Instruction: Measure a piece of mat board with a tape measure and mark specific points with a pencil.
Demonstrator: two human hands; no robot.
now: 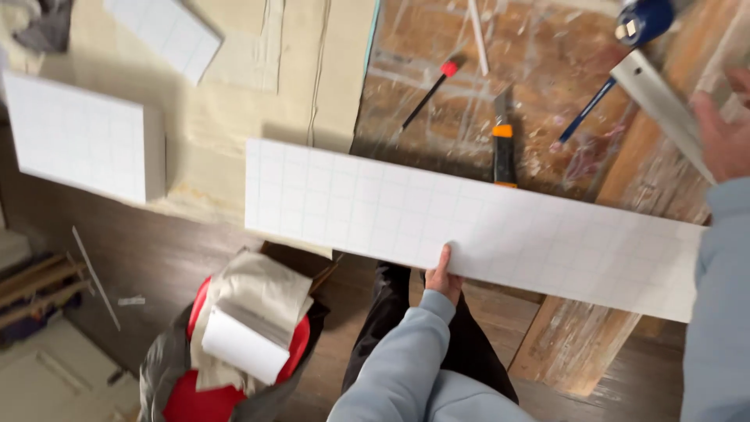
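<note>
A long white panel strip (pixel 469 223) with a faint grid lies slanted across the wooden worktable (pixel 437 94), its near edge overhanging. My left hand (pixel 443 277) grips that near edge at the middle, thumb on top, light blue sleeve behind it. At the right edge of view, my right hand (pixel 723 133) rests on the end of a metal straightedge (pixel 656 98) and seems to grip it; part of the hand is cut off. An orange and black utility knife (pixel 504 144) lies just beyond the strip.
On the table lie a red-tipped black pen (pixel 428 94), a blue pen (pixel 586 109) and a blue object (pixel 644 19). A thick white gridded board (pixel 82 137) lies at left. A red bucket (pixel 234 352) with scraps stands on the dark floor below.
</note>
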